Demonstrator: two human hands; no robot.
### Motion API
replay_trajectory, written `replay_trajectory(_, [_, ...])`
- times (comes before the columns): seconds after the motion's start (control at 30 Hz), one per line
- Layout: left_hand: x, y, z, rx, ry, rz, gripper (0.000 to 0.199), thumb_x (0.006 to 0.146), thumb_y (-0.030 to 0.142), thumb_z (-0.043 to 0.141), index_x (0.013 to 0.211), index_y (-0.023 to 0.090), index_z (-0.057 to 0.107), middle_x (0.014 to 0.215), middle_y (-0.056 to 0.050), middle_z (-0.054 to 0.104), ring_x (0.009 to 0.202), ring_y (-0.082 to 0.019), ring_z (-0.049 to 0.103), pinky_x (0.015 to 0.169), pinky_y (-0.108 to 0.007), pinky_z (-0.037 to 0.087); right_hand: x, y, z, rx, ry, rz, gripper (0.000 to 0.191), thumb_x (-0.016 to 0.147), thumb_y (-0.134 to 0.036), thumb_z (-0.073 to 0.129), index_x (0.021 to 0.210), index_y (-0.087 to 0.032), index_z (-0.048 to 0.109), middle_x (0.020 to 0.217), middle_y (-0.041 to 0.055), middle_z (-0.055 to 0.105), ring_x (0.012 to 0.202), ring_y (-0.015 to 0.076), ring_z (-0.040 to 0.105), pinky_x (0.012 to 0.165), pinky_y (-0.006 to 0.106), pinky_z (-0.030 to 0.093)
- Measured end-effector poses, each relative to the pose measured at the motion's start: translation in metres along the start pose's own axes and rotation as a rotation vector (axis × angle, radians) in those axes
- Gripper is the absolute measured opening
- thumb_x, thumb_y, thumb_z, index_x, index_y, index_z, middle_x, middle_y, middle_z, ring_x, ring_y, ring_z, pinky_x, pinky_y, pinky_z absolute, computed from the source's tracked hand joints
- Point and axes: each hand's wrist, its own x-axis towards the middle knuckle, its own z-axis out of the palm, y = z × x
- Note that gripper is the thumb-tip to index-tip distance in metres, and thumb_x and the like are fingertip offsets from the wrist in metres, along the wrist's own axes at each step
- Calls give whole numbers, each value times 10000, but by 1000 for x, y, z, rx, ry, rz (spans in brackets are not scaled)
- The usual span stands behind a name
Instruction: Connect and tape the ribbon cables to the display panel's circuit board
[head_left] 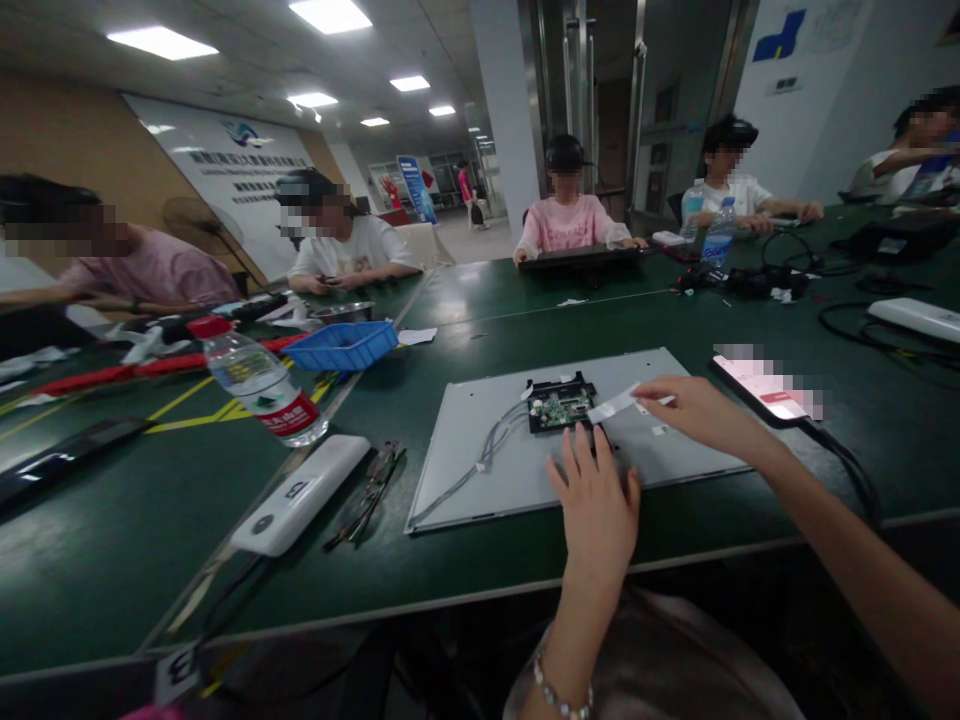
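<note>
A flat light-grey panel [480, 420] lies on the green table, carrying a green circuit board [561, 406] in a black frame. Grey cables [491, 440] run from the board toward the panel's near left corner. My left hand [598, 495] has its fingers spread, the tips at the near edge of the black frame. Between thumb and fingertips, my right hand [694, 408] pinches a whitish flat strip [615, 404]. The strip's other end reaches the board's right side; whether it is attached there I cannot tell.
Left of the panel are eyeglasses [369, 492], a white power bank [304, 492], a water bottle [259, 385] and a blue tray [345, 345]. A lit phone [765, 390] with a cable lies to the right. Several people sit around the table, one behind a dark panel [585, 260].
</note>
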Motion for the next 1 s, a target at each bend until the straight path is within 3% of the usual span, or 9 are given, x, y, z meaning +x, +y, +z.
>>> replay_trajectory(0.07, [0,0,1,-4,-1,2,540,918,377,448,1401,135,424,1491,-158,358,1392,-329,277,1089,-579,301,-4,15,-11,-75,86,34,286,887,-274,486,1056,-210,707,1054,84,702,968,228,652,840,342,533])
replay_trajectory(0.2, [0,-1,3,-19,-20,15,508,915,378,448,1367,147,472,1463,-152,402,1398,-332,266,1092,-593,284,-20,40,-18,-265,61,93,234,850,-296,545,968,-248,741,959,72,709,907,252,664,821,352,534])
replay_trajectory(0.37, [0,0,2,-34,-21,4,511,920,373,436,1368,129,468,1453,-158,417,1394,-338,268,1090,-614,263,-23,44,-13,-334,104,103,261,809,-304,600,1034,-284,731,1136,104,622,1067,318,595,922,448,490])
replay_trajectory(0.47, [0,0,2,-43,-14,12,521,923,371,432,1380,123,453,1456,-161,411,1393,-336,269,1088,-608,270,8,32,-5,-333,104,39,303,835,-298,579,1113,-286,700,1243,104,555,1189,314,511,1024,482,407])
replay_trajectory(0.53, [0,0,2,-40,-15,13,517,922,369,432,1375,121,458,1452,-165,416,1388,-335,278,1085,-607,275,41,20,6,-314,35,-100,299,843,-286,578,1106,-221,705,1261,138,544,1225,327,471,1044,501,368])
replay_trajectory(0.63, [0,0,2,-28,-22,8,517,918,371,436,1369,119,465,1444,-166,425,1382,-336,291,1085,-602,281,93,6,32,-218,-79,-261,311,868,-271,567,1139,-175,686,1241,134,587,1170,271,522,1035,405,379])
replay_trajectory(0.73, [0,-1,2,-19,-17,9,513,919,370,435,1368,124,466,1435,-162,435,1380,-335,294,1085,-596,287,127,1,60,-207,-181,-274,275,837,-217,609,1076,-125,711,1140,130,664,1097,237,580,990,302,402])
replay_trajectory(0.87, [-1,-1,2,-10,-14,18,505,914,368,451,1362,137,474,1419,-161,449,1383,-335,290,1079,-597,298,137,5,86,-216,-184,-153,251,835,-164,571,1013,-149,746,1067,99,713,1028,218,628,905,246,433])
replay_trajectory(1.0, [-1,-2,1,-5,-13,16,494,923,370,442,1360,141,477,1415,-157,452,1386,-331,286,1081,-589,302,133,6,86,-204,-114,-116,281,852,-141,518,1007,-164,752,1064,79,720,1013,198,638,889,231,435])
